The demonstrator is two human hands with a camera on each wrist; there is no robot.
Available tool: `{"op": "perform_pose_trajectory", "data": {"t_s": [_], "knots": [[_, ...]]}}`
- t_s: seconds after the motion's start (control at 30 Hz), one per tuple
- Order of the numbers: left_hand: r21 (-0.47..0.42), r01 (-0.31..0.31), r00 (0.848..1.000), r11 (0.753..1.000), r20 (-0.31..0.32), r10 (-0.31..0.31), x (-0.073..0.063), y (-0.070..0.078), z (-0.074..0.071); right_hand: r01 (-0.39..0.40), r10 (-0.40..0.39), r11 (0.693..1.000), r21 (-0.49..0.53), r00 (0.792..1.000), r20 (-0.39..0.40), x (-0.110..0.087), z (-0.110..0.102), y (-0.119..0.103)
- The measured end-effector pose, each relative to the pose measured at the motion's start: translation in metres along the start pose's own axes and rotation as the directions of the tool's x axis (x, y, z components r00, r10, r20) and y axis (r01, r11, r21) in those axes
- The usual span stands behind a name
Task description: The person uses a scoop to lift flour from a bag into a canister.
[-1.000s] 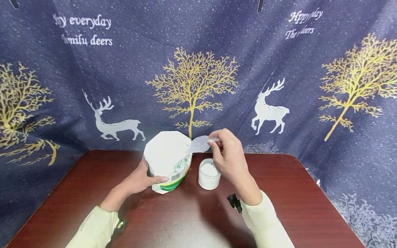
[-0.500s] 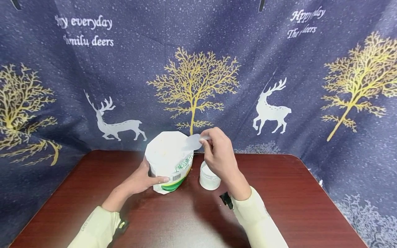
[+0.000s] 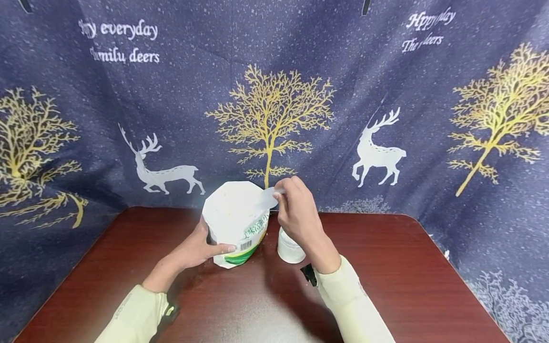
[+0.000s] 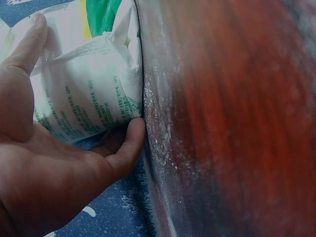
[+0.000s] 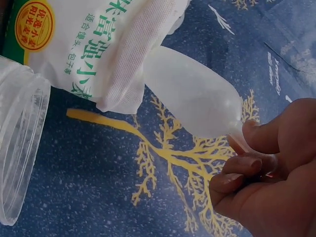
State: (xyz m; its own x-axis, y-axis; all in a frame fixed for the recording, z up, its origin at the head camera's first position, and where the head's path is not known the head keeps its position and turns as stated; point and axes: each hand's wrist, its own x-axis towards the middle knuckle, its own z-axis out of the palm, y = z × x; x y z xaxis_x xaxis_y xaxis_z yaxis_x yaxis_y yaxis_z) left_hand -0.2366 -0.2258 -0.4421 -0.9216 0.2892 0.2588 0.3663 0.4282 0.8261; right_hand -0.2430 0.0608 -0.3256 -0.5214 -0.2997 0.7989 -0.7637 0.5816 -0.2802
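A white flour bag (image 3: 246, 233) with green print stands on the table, its open mouth tilted toward me and white powder inside. My left hand (image 3: 190, 247) holds it from the left, thumb across the front; in the left wrist view the thumb (image 4: 29, 42) lies on one side and the fingers on the other. My right hand (image 3: 298, 209) pinches the handle of a translucent plastic scoop (image 5: 197, 94), whose front end reaches into the bag's mouth and is hidden there. Below the right hand, a clear jar (image 3: 290, 250) of white powder stands uncapped, partly covered by that hand.
The dark red-brown table (image 3: 386, 276) spreads around the bag and jar. Behind it hangs a blue cloth (image 3: 240, 43) printed with deer and golden trees. White specks of powder lie near the table's edge in the left wrist view.
My right hand has moved left with the scoop, bringing it further into the bag's mouth and covering more of the jar. The left hand keeps its hold on the bag.
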Motion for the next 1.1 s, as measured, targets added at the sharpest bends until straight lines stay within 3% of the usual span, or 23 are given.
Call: {"op": "perform_pose_trajectory", "data": {"t_s": [0.37,0.57,0.7,0.93,1.1], "knots": [[-0.009,-0.002,1.000,1.000,0.002,0.002,-0.001,0.002,0.000,-0.033,0.041,0.992,-0.119,0.997,0.065,-0.003,0.000,-0.013],[-0.002,-0.006,1.000,1.000,0.000,0.006,-0.001,0.002,0.000,-0.002,0.010,0.989,-0.149,0.999,0.050,0.003,0.002,-0.020],[-0.008,-0.002,1.000,1.000,-0.006,0.002,0.000,0.001,-0.001,0.005,0.014,0.981,-0.193,0.995,0.100,0.011,0.004,-0.023],[0.001,0.029,1.000,1.000,0.005,-0.029,-0.002,0.002,-0.002,-0.029,0.105,0.964,-0.265,0.956,0.274,0.024,0.010,-0.031],[-0.004,0.039,0.999,0.999,0.010,-0.039,-0.001,0.002,0.000,-0.050,0.149,0.953,-0.298,0.936,0.319,0.027,0.016,-0.033]]}}
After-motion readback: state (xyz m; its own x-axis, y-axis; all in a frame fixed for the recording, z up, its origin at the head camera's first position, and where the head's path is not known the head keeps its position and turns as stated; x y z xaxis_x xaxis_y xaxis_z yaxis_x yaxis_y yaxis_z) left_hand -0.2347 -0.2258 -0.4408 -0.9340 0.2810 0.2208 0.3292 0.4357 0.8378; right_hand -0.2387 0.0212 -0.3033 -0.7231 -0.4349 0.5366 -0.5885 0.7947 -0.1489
